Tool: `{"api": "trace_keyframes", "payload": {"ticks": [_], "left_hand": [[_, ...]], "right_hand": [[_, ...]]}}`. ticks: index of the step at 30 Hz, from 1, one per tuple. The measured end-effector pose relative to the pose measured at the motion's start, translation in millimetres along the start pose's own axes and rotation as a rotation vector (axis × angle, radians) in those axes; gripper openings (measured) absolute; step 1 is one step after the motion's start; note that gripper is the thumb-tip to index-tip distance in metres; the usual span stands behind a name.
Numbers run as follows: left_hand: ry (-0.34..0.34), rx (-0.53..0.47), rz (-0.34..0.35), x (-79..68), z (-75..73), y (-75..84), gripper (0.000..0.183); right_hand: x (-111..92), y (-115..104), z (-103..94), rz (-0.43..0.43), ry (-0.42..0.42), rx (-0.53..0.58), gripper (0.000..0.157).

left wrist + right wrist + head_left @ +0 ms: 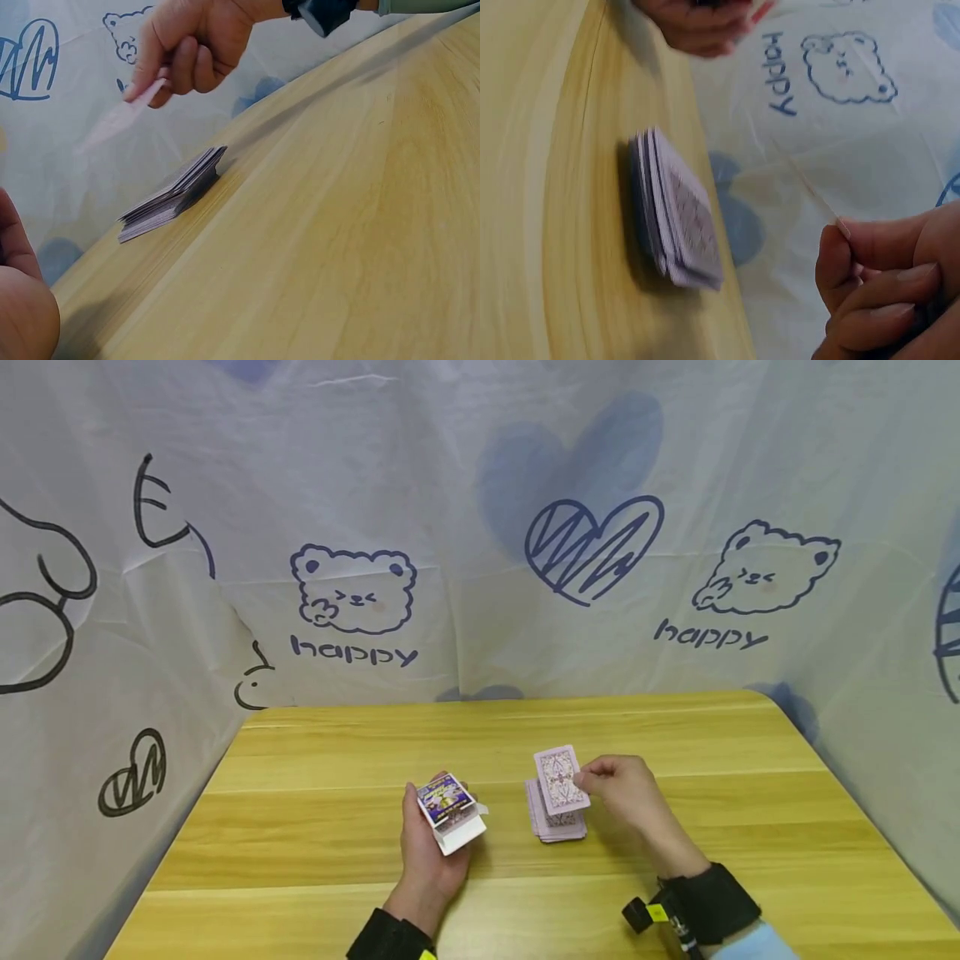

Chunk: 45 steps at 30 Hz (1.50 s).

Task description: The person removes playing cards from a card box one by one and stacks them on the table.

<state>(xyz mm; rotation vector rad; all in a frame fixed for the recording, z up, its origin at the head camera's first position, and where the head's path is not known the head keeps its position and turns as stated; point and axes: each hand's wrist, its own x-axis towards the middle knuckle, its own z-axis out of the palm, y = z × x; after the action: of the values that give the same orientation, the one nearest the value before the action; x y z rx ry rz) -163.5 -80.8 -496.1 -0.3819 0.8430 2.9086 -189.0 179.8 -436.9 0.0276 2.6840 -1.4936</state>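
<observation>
In the head view my left hand holds a small printed card box, its white flap end open and facing me. My right hand pinches a playing card by its side edge between thumb and finger, patterned back showing. Beneath that card, a stack of playing cards lies on the table, slightly uneven at its edges. Both wrist views show the pinched card raised above the stack. The right wrist view catches it almost edge-on, and there the stack's top shows a patterned back.
The wooden table runs back to a white cloth with drawn bears, hearts and the word happy. The cloth also hangs along both sides. A black wrist strap with a small camera sits on my right wrist.
</observation>
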Motion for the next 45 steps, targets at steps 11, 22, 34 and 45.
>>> {"api": "trace_keyframes", "payload": {"ticks": [11, 22, 34, 45], "left_hand": [[-0.015, -0.015, -0.016, -3.1, 1.7, 0.9, 0.072], [-0.020, -0.018, -0.014, -1.3, 0.4, 0.7, 0.076], [-0.019, 0.011, -0.001, -3.5, 0.4, 1.0, 0.076], [-0.041, 0.060, -0.001, 1.3, -0.7, -2.5, 0.074]], "right_hand": [[9, 17, 6.2, 0.061, -0.059, -0.053, 0.019], [7, 25, 26.8, 0.084, -0.037, -0.153, 0.022], [4, 24, 34.9, 0.034, -0.007, -0.348, 0.027], [-2, 10, 32.1, -0.046, 0.076, -0.228, 0.022]]}}
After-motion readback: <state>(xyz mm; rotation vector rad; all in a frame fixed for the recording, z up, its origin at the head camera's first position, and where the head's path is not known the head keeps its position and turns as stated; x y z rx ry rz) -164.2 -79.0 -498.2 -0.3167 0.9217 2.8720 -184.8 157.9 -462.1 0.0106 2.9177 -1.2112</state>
